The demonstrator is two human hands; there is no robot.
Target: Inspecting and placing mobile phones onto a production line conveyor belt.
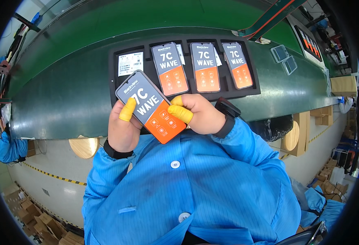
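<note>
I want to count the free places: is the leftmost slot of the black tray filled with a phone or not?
No phone lies in it. The leftmost slot of the black tray shows only a white label sheet, while the other three slots hold phones.

Both hands, the left hand (123, 128) and right hand (199, 115), grip a phone (151, 106) with a grey-and-orange screen film just below a black tray (114, 69) on a green belt (65, 98). Three matching phones (205, 67) lie in the tray; yellow finger cots (127, 109) cover the fingertips.
</note>
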